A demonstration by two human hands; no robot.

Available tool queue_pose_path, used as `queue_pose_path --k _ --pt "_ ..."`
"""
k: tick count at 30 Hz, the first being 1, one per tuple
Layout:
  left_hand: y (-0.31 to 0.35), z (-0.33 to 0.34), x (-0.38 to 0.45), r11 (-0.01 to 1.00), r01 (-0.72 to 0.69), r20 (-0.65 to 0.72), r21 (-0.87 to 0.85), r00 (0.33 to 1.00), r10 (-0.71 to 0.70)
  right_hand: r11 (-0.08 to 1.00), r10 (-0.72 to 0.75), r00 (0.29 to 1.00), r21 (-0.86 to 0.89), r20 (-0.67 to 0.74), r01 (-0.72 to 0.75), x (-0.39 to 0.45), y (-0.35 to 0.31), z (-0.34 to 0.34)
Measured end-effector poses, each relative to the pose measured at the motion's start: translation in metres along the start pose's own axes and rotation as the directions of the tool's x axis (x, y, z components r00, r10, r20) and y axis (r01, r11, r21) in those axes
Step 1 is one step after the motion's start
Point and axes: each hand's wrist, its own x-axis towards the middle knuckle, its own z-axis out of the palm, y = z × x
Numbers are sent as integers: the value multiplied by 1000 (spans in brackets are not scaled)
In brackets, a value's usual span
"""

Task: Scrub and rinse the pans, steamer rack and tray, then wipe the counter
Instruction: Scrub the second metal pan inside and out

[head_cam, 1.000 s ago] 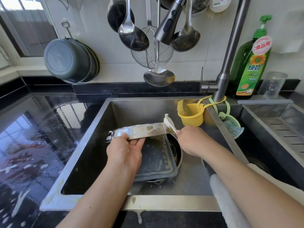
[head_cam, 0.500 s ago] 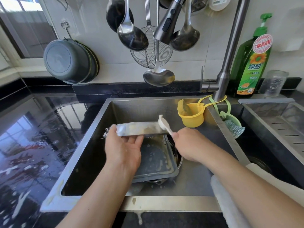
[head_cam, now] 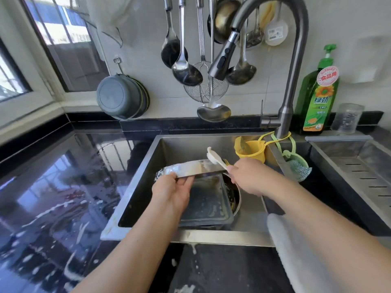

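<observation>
Tray point(head_cam: 206, 199) in sink point(head_cam: 148, 166), atop pan point(head_cam: 233, 195); suds inside.

Two bare forearms, no sleeves in view, no rings, watch or gloves on left hand point(head_cam: 171, 193) at 7 o'clock or right hand point(head_cam: 249, 176) at 4 o'clock

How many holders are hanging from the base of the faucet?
2: a yellow holder in the sink's back right corner, and a green holder with a scouring pad just right of it. None seems hidden.
</observation>
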Motion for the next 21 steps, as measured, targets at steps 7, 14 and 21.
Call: queue_pose_path --k 7,14,21 --pt "1 -17 -81 976 -9 72 -219 997 26 996 37 949 -60 -312 -59 -103 -12 28" --pt "-8 -12 -133 980 -17 120 -200 992 42 993 -121 924 -53 -364 109 -150 -39 58" --pt "-10 6 -158 961 -46 172 -272 980 96 991 16 884 123 -467 47 -156 -48 46"
